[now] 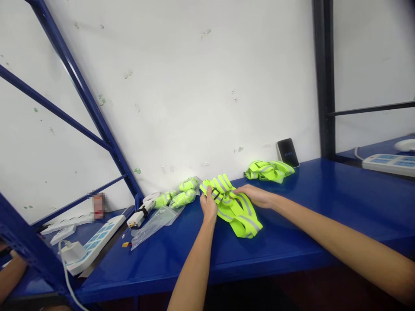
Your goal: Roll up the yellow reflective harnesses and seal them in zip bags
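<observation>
Both hands hold a neon-yellow reflective strap harness with silver stripes, just above the blue shelf top. My left hand is closed on its left side, near a black buckle. On the other side, my right hand grips the bunched straps, its fingertips partly hidden behind the fabric. Lower loops of the harness hang toward the shelf. A second neon-yellow harness lies loosely heaped against the wall to the right. Left of my hands are several rolled neon-yellow bundles in clear plastic.
A phone leans on the wall at the back right. Clear plastic bags and a white battery pack lie to the left. Power strips stand on both sides beyond blue posts. Another person's arm shows at far left.
</observation>
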A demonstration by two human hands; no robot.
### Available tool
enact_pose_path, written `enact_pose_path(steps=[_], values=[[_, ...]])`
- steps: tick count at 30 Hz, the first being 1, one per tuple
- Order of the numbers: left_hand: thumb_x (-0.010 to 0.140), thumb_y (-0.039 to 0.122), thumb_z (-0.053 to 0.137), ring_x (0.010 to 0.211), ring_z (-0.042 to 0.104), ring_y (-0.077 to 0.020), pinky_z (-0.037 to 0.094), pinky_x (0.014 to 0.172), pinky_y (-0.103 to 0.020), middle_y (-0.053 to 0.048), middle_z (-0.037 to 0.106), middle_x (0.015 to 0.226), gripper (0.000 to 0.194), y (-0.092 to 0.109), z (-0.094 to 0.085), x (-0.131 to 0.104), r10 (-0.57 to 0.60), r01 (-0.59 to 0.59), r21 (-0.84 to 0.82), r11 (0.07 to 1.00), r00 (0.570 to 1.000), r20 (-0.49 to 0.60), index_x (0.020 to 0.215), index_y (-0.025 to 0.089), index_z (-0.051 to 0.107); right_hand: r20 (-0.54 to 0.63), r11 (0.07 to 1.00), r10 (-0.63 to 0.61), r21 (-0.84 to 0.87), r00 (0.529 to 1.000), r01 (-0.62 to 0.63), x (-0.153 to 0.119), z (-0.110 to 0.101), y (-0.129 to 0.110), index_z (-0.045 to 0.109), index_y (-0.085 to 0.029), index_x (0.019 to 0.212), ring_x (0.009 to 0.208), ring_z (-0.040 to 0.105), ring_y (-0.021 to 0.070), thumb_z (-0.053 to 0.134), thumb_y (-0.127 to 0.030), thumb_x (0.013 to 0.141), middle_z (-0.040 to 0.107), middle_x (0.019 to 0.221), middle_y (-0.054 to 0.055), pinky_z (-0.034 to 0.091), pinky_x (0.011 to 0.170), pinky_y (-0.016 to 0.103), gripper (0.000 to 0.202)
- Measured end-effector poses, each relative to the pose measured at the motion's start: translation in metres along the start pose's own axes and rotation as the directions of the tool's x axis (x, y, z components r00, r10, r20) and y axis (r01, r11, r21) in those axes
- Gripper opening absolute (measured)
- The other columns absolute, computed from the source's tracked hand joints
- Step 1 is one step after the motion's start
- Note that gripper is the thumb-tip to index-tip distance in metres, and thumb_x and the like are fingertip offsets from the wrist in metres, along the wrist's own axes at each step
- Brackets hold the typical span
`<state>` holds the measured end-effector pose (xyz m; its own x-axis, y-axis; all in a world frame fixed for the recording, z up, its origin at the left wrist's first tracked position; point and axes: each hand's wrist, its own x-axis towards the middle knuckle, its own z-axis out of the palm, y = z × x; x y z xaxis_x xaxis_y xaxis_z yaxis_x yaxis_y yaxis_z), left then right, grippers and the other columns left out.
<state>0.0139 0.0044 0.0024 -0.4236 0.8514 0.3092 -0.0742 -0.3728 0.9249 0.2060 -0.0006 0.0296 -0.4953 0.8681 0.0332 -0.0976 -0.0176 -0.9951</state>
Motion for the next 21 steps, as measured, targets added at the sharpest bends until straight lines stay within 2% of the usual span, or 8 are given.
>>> enact_pose_path(steps=[2,4,7,9,14,16,18,21], values=[[0.079,0.053,0.062,0.091,0.066,-0.0218,0.050,0.078,-0.029,-0.008,0.071,0.095,0.041,0.000,0.000,0.000,-0.017,0.016,-0.037,0.999,1.000,-0.024,0.094,0.016,0.069,-0.090,0.984,-0.130,-0.138,0.987,0.117,0.001,0.002,0.001,0.069,-0.015,0.061,0.063,0.060,0.0172,0.070,-0.036,0.075,0.069,0.063,0.003,0.046,0.064,0.028,0.025],[0.078,0.053,0.063,0.093,0.066,-0.0223,0.050,0.081,-0.031,-0.008,0.071,0.096,0.040,-0.002,0.001,0.000,-0.018,0.015,-0.082,0.996,0.999,-0.030,0.094,0.017,0.069,-0.127,0.974,-0.184,-0.157,0.975,0.163,0.002,0.003,0.001,0.068,-0.016,0.059,0.059,0.058,0.0160,0.072,-0.036,0.073,0.066,0.057,0.001,0.046,0.062,0.027,0.025],[0.078,0.052,0.065,0.100,0.064,-0.0212,0.049,0.086,-0.030,-0.007,0.071,0.099,0.037,-0.005,0.002,-0.001,0.038,-0.039,-0.123,0.992,0.999,-0.004,0.094,0.018,0.069,-0.095,0.994,-0.085,0.057,0.992,0.090,0.004,0.004,0.000,0.070,-0.015,0.072,0.064,0.065,0.0184,0.076,-0.028,0.070,0.072,0.068,0.004,0.051,0.066,0.030,0.015],[0.078,0.052,0.065,0.102,0.064,-0.0206,0.049,0.088,-0.030,-0.007,0.070,0.101,0.037,-0.008,0.003,-0.002,0.046,-0.041,-0.141,0.989,0.998,0.033,0.095,0.018,0.068,-0.068,0.980,0.005,0.200,0.998,0.008,0.005,0.004,0.001,0.068,-0.015,0.079,0.070,0.068,0.0199,0.078,-0.021,0.067,0.073,0.076,0.007,0.054,0.070,0.032,0.017],[0.077,0.057,0.063,0.096,0.067,-0.0228,0.051,0.085,-0.032,-0.009,0.072,0.097,0.048,-0.006,0.007,-0.006,-0.078,0.114,-0.184,0.976,0.978,0.193,0.098,0.014,0.068,-0.063,0.947,0.071,0.319,0.996,-0.047,0.008,0.002,0.007,0.061,-0.020,0.099,0.071,0.070,0.0206,0.080,-0.014,0.065,0.073,0.080,0.004,0.056,0.072,0.037,0.039],[0.078,0.058,0.062,0.094,0.067,-0.0236,0.051,0.085,-0.033,-0.009,0.072,0.094,0.049,-0.003,0.010,-0.008,-0.098,0.163,-0.214,0.963,0.953,0.287,0.099,0.014,0.068,-0.029,0.965,0.020,0.263,0.999,-0.012,0.009,0.001,0.011,0.062,-0.019,0.102,0.071,0.070,0.0208,0.079,-0.016,0.066,0.073,0.079,0.004,0.056,0.072,0.037,0.041],[0.078,0.058,0.061,0.094,0.067,-0.0241,0.051,0.087,-0.034,-0.009,0.072,0.094,0.050,0.000,0.012,-0.010,-0.090,0.189,-0.247,0.951,0.928,0.363,0.102,0.014,0.067,-0.010,0.989,-0.060,0.134,0.998,0.061,0.010,-0.001,0.013,0.067,-0.016,0.095,0.072,0.069,0.0230,0.078,-0.021,0.068,0.073,0.075,0.006,0.056,0.072,0.037,0.030],[0.081,0.058,0.060,0.100,0.066,-0.0240,0.051,0.089,-0.035,-0.010,0.071,0.099,0.050,0.002,0.013,-0.014,-0.076,0.176,-0.206,0.962,0.905,0.419,0.107,0.015,0.066,-0.099,0.965,-0.235,-0.145,0.967,0.219,0.011,-0.004,0.013,0.073,-0.015,0.082,0.078,0.068,0.0289,0.075,-0.026,0.068,0.074,0.071,0.006,0.054,0.071,0.037,0.019]])
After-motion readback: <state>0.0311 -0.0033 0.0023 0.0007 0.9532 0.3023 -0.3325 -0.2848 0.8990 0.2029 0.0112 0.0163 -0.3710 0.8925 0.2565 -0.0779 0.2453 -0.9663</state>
